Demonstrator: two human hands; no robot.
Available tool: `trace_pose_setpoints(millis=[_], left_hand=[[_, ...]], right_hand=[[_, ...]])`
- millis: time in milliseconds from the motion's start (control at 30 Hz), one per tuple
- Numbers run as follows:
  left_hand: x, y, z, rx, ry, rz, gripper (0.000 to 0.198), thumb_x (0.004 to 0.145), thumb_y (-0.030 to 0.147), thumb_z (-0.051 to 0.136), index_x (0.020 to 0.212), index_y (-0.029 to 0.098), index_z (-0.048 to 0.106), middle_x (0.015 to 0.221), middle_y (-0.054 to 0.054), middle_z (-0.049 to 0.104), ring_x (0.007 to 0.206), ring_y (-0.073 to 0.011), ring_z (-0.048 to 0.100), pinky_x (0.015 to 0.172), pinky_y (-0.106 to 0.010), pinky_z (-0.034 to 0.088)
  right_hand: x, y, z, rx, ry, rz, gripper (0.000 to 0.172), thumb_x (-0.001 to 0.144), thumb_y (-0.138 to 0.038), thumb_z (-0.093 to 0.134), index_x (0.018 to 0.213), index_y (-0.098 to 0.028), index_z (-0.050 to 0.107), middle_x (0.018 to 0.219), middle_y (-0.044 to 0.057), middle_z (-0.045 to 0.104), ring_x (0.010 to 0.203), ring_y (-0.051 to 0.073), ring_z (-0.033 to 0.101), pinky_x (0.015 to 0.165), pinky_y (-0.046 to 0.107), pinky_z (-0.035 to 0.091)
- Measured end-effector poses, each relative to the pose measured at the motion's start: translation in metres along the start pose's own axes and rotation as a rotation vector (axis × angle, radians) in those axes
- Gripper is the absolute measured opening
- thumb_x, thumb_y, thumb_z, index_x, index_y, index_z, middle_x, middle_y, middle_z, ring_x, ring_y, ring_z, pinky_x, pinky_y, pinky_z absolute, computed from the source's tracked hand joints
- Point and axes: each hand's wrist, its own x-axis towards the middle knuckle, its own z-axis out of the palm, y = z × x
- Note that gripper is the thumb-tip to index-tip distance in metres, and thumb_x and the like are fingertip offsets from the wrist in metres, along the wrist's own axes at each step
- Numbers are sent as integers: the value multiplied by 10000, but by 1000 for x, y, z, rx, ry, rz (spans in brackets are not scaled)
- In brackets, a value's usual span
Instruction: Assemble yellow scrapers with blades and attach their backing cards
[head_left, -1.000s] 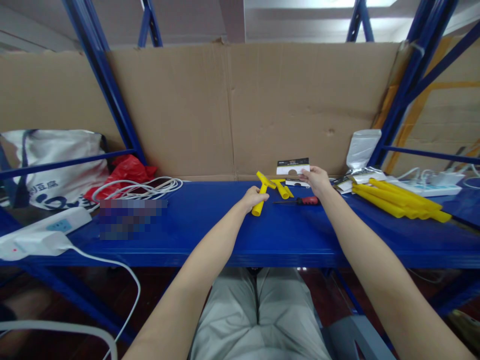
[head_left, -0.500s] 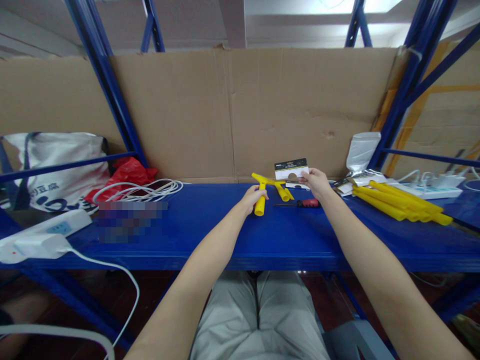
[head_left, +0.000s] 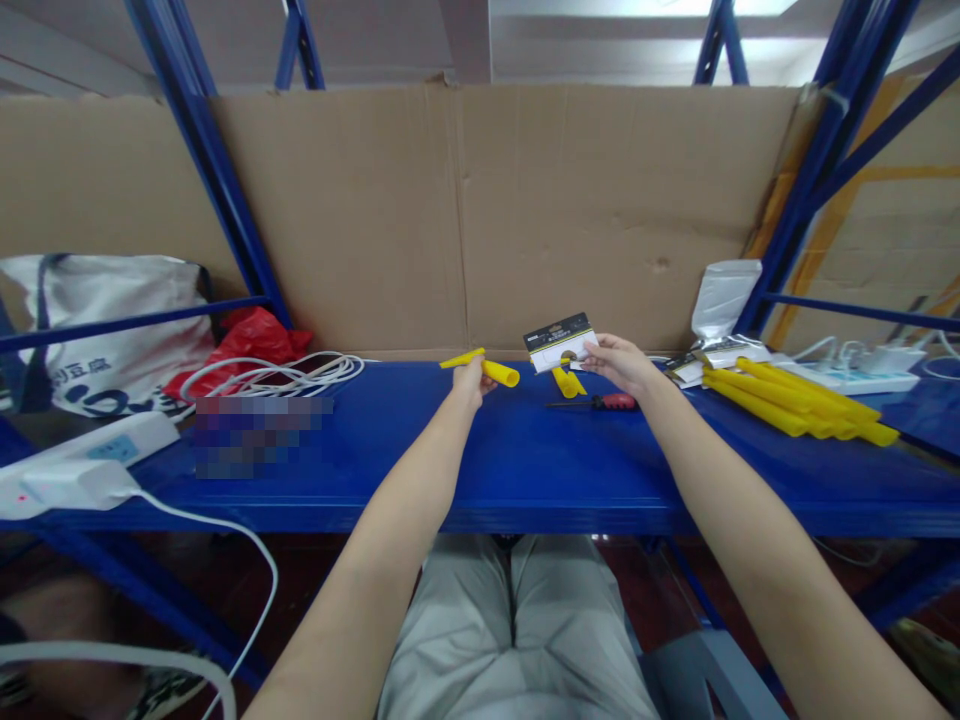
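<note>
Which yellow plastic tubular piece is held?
The one in the left hand; the loose piece behind the red-handled screwdriver and the rightmost pile lie unheld.

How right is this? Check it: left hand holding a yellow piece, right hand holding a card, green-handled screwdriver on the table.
The colour is wrong: the head view shows a red-handled screwdriver on the table. The left hand does hold a yellow piece, the right hand a card.
</note>
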Motion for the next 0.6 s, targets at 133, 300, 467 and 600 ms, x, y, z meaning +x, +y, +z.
trace_pose_setpoints(millis=[133, 300, 467, 600], left_hand=[[3, 2, -2, -49, 26, 10, 99, 875, 234, 514, 957, 179, 522, 579, 48, 505, 374, -39, 427, 483, -194, 469], [3, -1, 1, -82, -24, 21, 152, 874, 255, 507, 1005, 179, 526, 602, 22, 556, 404, -73, 501, 527, -241, 508], [5, -7, 6, -51, -124, 1, 172, 873, 278, 503, 990, 170, 569, 583, 0, 588, 454, -119, 577, 540, -250, 512], [7, -8, 9, -15, -143, -14, 169, 872, 263, 499, 984, 166, 579, 637, -16, 631, 499, -127, 608, 545, -240, 503]], right_hand=[[-3, 1, 6, 19, -72, 52, 117, 789, -58, 603, 726, -156, 594, 648, -2, 642, 507, 49, 556, 607, 175, 521], [-6, 10, 21, 58, -144, 97, 110, 775, -72, 631, 720, -160, 592, 652, 3, 650, 536, 63, 588, 627, 189, 539], [-10, 16, 37, 76, -166, 88, 126, 757, -92, 661, 682, -157, 584, 625, -6, 642, 532, 56, 590, 650, 188, 545], [-11, 18, 41, 77, -151, 85, 219, 755, -99, 668, 598, -159, 528, 594, 2, 638, 528, 60, 595, 638, 188, 545]])
